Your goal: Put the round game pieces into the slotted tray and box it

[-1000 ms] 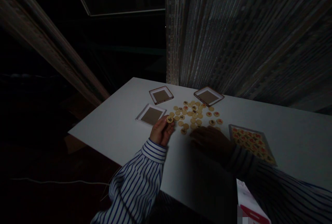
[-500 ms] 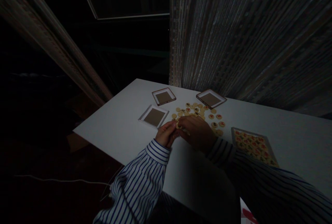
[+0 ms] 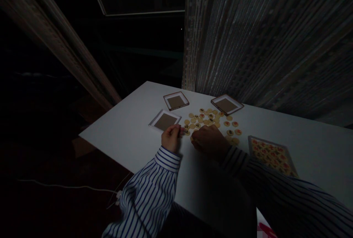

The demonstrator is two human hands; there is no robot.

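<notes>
The left hand (image 3: 171,138) is pinched closed, whether on anything hidden, just beside a white-rimmed square tray (image 3: 164,126). The right hand (image 3: 209,141) curls over the edge of a scatter of round cream tiles (image 3: 202,120), its grip unclear, on the white worktop (image 3: 124,131).

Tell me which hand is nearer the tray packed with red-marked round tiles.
Right. The right hand is left of the tray, apart from it, at the near edge of the loose round tiles. The left hand is farther off, at a small square tray.
</notes>
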